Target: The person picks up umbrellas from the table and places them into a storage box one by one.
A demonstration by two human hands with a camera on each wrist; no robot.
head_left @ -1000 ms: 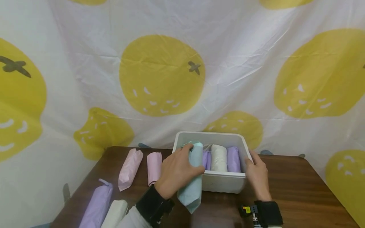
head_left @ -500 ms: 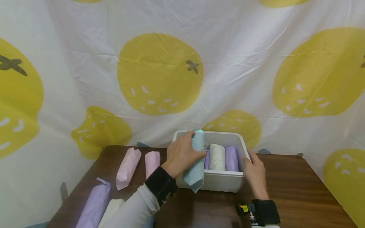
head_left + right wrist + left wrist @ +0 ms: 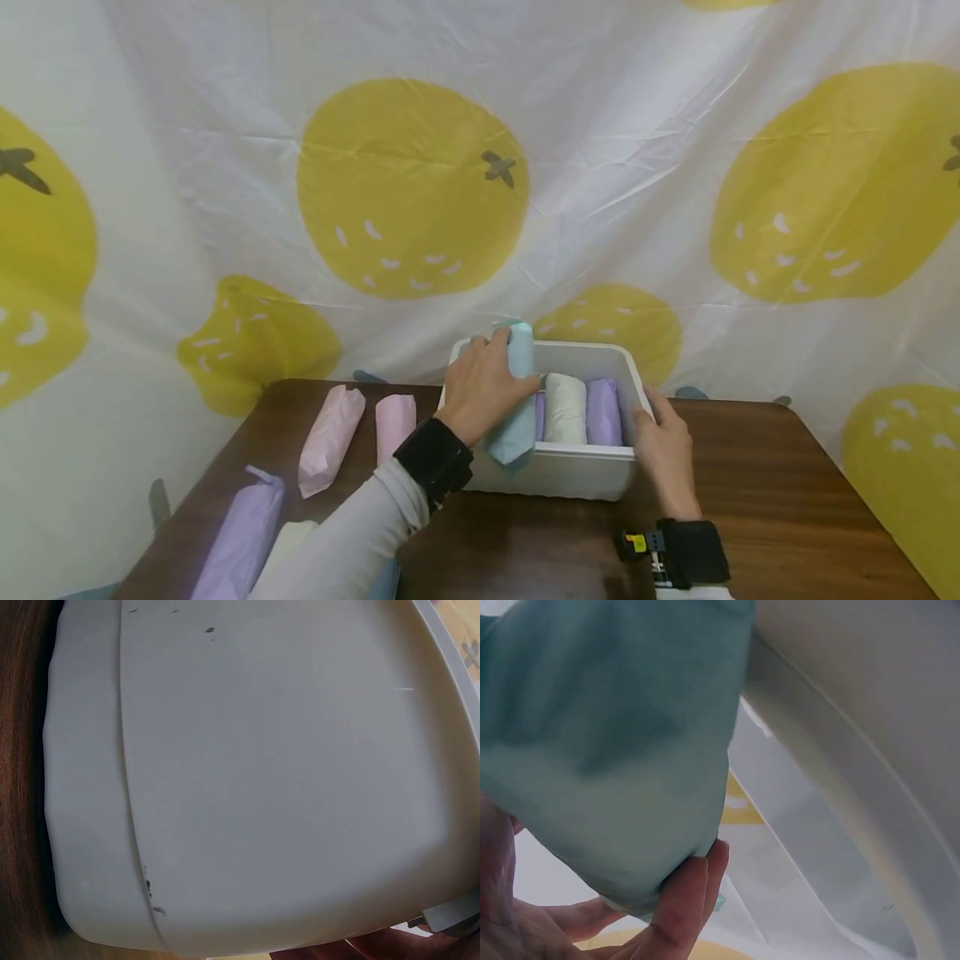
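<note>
My left hand (image 3: 483, 387) grips a light blue cloth roll (image 3: 517, 417), thumb on its near side and fingers near its top end. The roll is tilted over the front left of a white plastic bin (image 3: 573, 473), its lower end in front of the front wall. In the left wrist view, fingertips (image 3: 686, 896) pinch the tapered end of the roll. My right hand (image 3: 665, 446) holds the bin's right rim; the right wrist view is filled by the bin's side wall (image 3: 285, 765). Inside the bin stand a cream roll (image 3: 566, 408) and a purple roll (image 3: 603, 412), with more purple beside them.
Two pink rolls (image 3: 332, 440) (image 3: 395, 425) lie left of the bin on the dark wooden table (image 3: 757, 492). Nearer are a purple roll (image 3: 240, 537) with a loop and a pale roll (image 3: 288, 542), partly behind my left sleeve. A lemon-print curtain (image 3: 600, 167) hangs behind.
My left hand has lifted the light blue roll and carried it forward, up over the bin's front left. The right hand keeps its hold on the rim. The view has shifted slightly.
</note>
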